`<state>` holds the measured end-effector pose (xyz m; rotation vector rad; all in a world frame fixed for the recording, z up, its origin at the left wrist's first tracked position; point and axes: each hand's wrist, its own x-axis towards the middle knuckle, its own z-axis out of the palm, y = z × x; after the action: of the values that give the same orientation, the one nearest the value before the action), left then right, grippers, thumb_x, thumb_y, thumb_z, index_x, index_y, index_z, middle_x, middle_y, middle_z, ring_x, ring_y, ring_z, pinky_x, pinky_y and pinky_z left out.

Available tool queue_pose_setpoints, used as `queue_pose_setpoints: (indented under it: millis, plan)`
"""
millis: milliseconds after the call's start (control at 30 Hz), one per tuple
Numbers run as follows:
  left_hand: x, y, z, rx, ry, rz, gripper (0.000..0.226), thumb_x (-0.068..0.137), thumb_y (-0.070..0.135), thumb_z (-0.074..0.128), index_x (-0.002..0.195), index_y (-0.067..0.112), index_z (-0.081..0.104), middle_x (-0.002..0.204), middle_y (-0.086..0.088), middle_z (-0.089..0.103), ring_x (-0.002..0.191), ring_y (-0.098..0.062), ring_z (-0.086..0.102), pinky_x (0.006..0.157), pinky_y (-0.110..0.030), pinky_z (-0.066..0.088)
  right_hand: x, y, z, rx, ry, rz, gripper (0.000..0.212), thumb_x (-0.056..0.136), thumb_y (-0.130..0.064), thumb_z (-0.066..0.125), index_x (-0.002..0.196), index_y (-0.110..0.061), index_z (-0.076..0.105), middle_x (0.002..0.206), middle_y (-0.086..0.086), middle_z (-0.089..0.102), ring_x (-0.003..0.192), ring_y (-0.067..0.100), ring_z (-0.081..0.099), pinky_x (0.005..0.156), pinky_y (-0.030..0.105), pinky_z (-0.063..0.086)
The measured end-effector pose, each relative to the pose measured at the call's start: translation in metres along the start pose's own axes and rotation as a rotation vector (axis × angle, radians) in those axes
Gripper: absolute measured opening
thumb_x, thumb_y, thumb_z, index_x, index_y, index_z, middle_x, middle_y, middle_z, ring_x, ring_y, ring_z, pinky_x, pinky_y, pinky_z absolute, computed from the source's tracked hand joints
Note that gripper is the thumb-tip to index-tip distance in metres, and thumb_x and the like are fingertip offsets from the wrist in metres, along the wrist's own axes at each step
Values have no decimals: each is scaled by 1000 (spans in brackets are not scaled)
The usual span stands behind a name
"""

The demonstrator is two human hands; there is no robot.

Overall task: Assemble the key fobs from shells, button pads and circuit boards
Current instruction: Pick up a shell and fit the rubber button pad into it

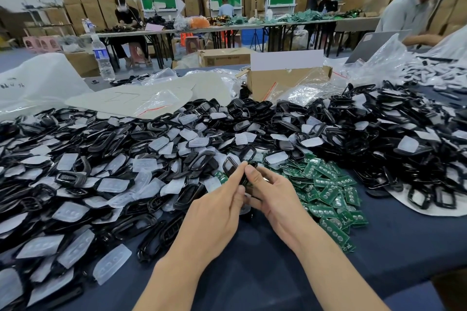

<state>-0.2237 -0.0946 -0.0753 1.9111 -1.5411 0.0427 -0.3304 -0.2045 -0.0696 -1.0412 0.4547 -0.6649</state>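
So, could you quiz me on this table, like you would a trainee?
1. True or false: the left hand and right hand both pinch one black shell.
2. The green circuit boards lie where from the hands: A to the left, B to the right, C under them?
3. Fill in: the translucent button pads lie mixed among black ____.
Key: 1 true; 2 B; 3 shells.

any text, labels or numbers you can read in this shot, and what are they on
None reads clearly.
white plastic bag: dark characters, blurred.
clear water bottle: blue label, too small to read.
brown cardboard box: dark print strip, blurred.
green circuit boards: white markings, too small to read.
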Motion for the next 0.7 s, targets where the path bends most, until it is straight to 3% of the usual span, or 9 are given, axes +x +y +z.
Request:
queue_pose_setpoints:
  millis: [133, 233, 300, 367, 700]
  plan:
    - [3, 4, 3, 75, 148, 21, 45, 97, 56, 38, 141, 49, 31, 77, 22, 55, 74, -8, 61, 57, -24, 40, 1, 0, 0, 42, 45, 4, 31, 79, -37, 80, 97, -11, 78, 84, 6, 71, 69, 22, 64, 58, 31, 56]
    - [4, 5, 3, 72, 229, 8, 32, 93, 51, 54, 122, 41, 43, 83, 28, 50, 67, -6, 58, 52, -21, 43, 1, -2, 1, 105, 63, 0, 30, 77, -37, 80, 92, -10, 78, 97, 16, 76, 78, 24, 73, 62, 29, 58]
    - [5, 5, 4, 51, 246, 28, 26, 95, 45, 55, 117, 35, 47, 100, 22, 50, 73, -7, 60, 54, -26, 52, 1, -4, 1, 155, 70, 1, 24, 77, -35, 80, 86, -13, 80, 98, 14, 77, 79, 20, 74, 66, 25, 59]
    - [6, 5, 6, 49, 270, 65, 20, 97, 40, 54, 114, 28, 52, 107, 14, 49, 77, -9, 61, 54, -29, 54, 1, -3, 1, 186, 63, 0, 29, 81, -32, 78, 95, -7, 77, 103, 16, 76, 85, 21, 75, 70, 26, 59]
    - [8, 2, 9, 60, 307, 87, 14, 99, 33, 56, 109, 25, 58, 103, 13, 53, 65, -3, 43, 51, -27, 51, 1, -3, 3, 264, 72, 35, 47, 78, -32, 78, 111, -1, 68, 116, 21, 73, 98, 28, 74, 73, 27, 60]
